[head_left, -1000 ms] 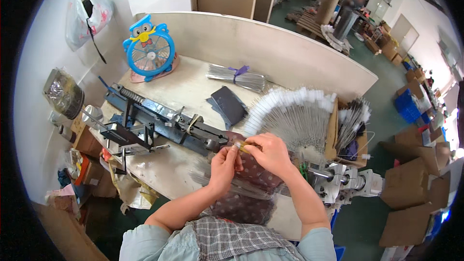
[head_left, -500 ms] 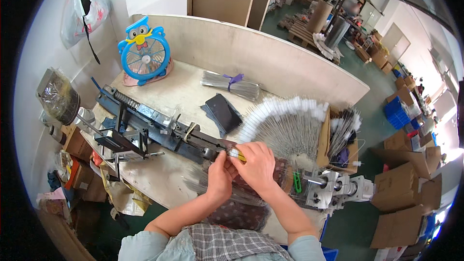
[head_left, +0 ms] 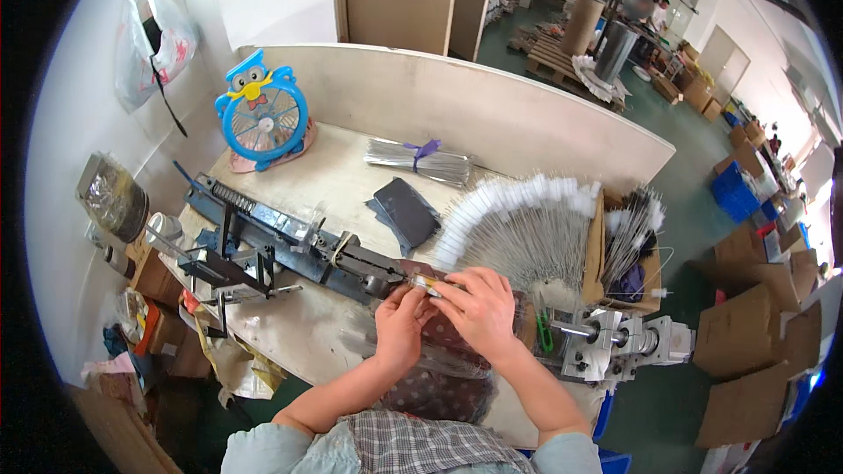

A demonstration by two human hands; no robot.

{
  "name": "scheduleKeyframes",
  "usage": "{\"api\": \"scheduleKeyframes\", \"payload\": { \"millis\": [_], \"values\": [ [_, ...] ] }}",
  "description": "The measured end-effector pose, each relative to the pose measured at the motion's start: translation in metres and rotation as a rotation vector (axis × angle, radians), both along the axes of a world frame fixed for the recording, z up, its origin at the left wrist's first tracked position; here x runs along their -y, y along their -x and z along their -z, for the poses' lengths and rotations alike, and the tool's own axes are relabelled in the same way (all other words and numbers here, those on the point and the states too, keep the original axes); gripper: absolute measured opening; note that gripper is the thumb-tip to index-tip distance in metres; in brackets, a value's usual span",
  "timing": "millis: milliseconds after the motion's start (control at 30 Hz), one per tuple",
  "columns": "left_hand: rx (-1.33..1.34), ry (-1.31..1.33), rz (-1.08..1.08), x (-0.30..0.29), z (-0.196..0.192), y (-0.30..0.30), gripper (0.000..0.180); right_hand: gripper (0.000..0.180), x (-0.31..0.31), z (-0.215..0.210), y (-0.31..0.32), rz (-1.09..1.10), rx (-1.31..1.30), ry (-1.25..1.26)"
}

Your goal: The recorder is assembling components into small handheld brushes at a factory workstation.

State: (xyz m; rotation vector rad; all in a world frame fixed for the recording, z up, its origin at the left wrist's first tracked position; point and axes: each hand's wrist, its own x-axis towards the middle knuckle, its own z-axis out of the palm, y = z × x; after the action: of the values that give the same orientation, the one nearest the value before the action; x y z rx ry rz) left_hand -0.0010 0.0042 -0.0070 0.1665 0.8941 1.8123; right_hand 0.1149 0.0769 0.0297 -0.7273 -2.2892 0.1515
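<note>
Both hands meet at the right end of a long dark metal jig (head_left: 294, 233) on the bench. My right hand (head_left: 481, 312) is closed around a small slim tool (head_left: 428, 284) with a yellow part and a whitish part, mostly covered by the fingers. Close against it, the thumb and fingers of my left hand (head_left: 399, 329) are pinched together; what is between them is hidden. Behind my right hand lies a broad fan of thin metal wires (head_left: 527, 224) with white tufted ends. Dark spotted cloth (head_left: 439, 391) lies below my hands.
A blue cartoon-shaped fan (head_left: 263, 118) stands at the back left. A purple-tied wire bundle (head_left: 417, 161) and a dark flat pad (head_left: 407, 213) lie behind the jig. To the right are a metal spindle unit (head_left: 623, 342), a green clip (head_left: 544, 331) and a cardboard box (head_left: 594, 246) of wires.
My right hand has moved slightly right and its fingers have shifted along the yellow tool, which sits at a different angle. My left hand stays pinched beside it. The whole view has shifted slightly.
</note>
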Motion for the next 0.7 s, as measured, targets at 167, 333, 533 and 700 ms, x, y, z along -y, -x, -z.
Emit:
{"api": "scheduleKeyframes", "payload": {
  "millis": [167, 333, 533, 700],
  "values": [
    [-0.065, -0.023, 0.0, 0.004, -0.002, -0.001, 0.015, 0.025, 0.003, -0.003, -0.003, -0.031, -0.007, 0.024],
    [0.015, 0.032, -0.019, 0.002, -0.008, -0.002, 0.01, 0.025, 0.007, 0.0, 0.005, -0.018, -0.021, 0.026],
    [0.065, -0.042, 0.01, 0.006, 0.006, 0.0, 0.016, 0.025, 0.009, -0.006, 0.009, -0.044, 0.026, 0.089],
    [0.076, 0.001, -0.007, 0.005, -0.003, -0.001, 0.015, 0.028, 0.008, -0.006, 0.018, -0.04, 0.009, 0.074]
  ]
}}
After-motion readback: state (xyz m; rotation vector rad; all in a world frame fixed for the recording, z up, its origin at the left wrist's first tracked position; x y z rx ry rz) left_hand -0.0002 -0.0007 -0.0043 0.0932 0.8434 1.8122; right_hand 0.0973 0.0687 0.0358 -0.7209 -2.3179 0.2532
